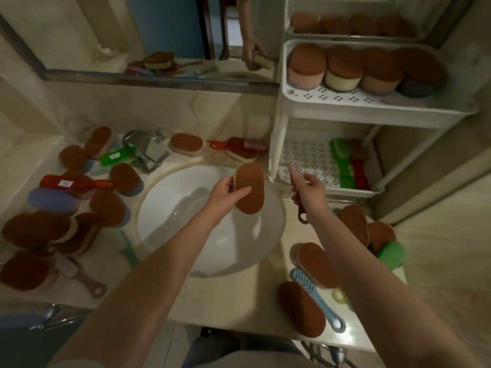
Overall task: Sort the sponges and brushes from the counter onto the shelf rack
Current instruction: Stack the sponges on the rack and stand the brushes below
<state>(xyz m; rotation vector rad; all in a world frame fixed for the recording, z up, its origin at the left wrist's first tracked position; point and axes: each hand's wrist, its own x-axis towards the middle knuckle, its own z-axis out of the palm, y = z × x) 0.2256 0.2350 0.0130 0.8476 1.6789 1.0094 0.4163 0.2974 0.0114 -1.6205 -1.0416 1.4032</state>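
Above the sink, left hand grips a sponge, right hand clasps a half-hidden brush; the red brush bears an unreadable label.

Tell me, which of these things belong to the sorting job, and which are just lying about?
Job: brown sponge in the left hand; pink-bristled brush in the right hand; loose sponges and blue brush on the counter; shelf rack.
Lying about: tap; basin; mirror.
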